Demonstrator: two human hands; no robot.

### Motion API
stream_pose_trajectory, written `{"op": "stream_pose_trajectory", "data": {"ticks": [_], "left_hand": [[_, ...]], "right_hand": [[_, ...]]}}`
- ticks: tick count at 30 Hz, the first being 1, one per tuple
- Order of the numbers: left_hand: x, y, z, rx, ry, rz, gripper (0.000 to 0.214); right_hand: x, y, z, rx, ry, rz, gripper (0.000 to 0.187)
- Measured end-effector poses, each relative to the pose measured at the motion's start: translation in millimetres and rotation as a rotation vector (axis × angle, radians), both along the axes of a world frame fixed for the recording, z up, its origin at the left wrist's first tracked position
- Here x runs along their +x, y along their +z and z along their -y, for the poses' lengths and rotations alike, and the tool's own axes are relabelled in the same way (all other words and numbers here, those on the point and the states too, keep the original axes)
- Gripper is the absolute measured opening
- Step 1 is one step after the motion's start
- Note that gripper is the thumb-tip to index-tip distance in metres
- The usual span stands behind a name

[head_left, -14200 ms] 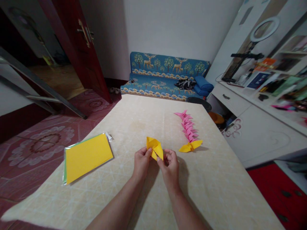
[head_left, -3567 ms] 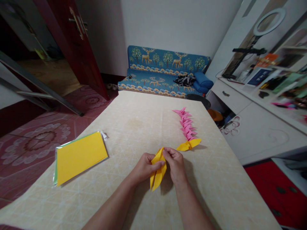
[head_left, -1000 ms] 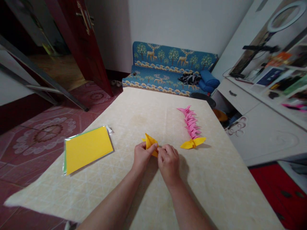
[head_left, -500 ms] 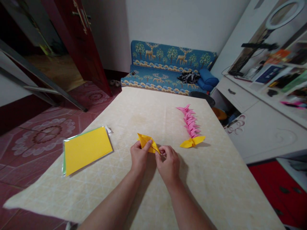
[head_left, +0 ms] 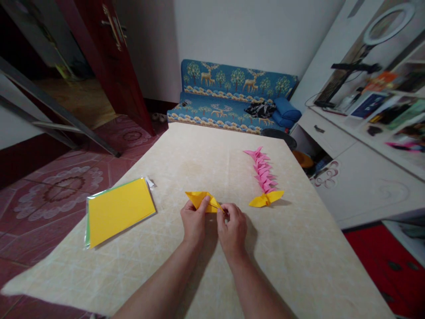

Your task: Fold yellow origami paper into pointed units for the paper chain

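Observation:
A folded yellow paper piece (head_left: 198, 199) lies low over the beige table (head_left: 206, 159), held by both hands. My left hand (head_left: 194, 223) pinches its near edge with thumb and fingers. My right hand (head_left: 233, 227) pinches its right tip, fingers curled. To the right lies a chain of pink folded pieces (head_left: 263, 172) that ends in a yellow folded piece (head_left: 266, 199). A clear pack of coloured paper sheets (head_left: 118, 210), yellow on top, rests at the table's left edge.
A blue patterned sofa (head_left: 232, 99) stands beyond the table's far end. White cabinets and cluttered shelves (head_left: 361, 146) run along the right, with a ring light (head_left: 381, 29) on top. A dark red door (head_left: 109, 57) and tiled floor are to the left.
The yellow piece has been turned and lowered flatter toward the table, now pointing left. Both hands keep their pinch and have shifted slightly toward me.

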State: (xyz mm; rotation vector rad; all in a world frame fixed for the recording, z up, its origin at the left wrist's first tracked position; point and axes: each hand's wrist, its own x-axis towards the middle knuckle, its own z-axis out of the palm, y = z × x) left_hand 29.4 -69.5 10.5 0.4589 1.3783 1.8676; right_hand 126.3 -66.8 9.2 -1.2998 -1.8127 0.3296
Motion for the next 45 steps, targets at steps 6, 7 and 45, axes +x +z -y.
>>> {"op": "stream_pose_trajectory", "data": {"ticks": [6, 7, 45], "left_hand": [[8.2, 6.0, 1.6, -0.021, 0.026, 0.114, 0.028], [8.6, 6.7, 1.8, -0.018, 0.025, 0.125, 0.028], [4.8, 4.1, 2.9, -0.061, 0.043, 0.017, 0.034]], "right_hand": [[-9.3, -4.3, -3.0, 0.031, -0.066, -0.170, 0.010], [-10.0, -4.6, -2.6, 0.025, -0.054, -0.194, 0.010], [-9.6, -6.1, 5.8, -0.352, 0.163, -0.652, 0.026]]}}
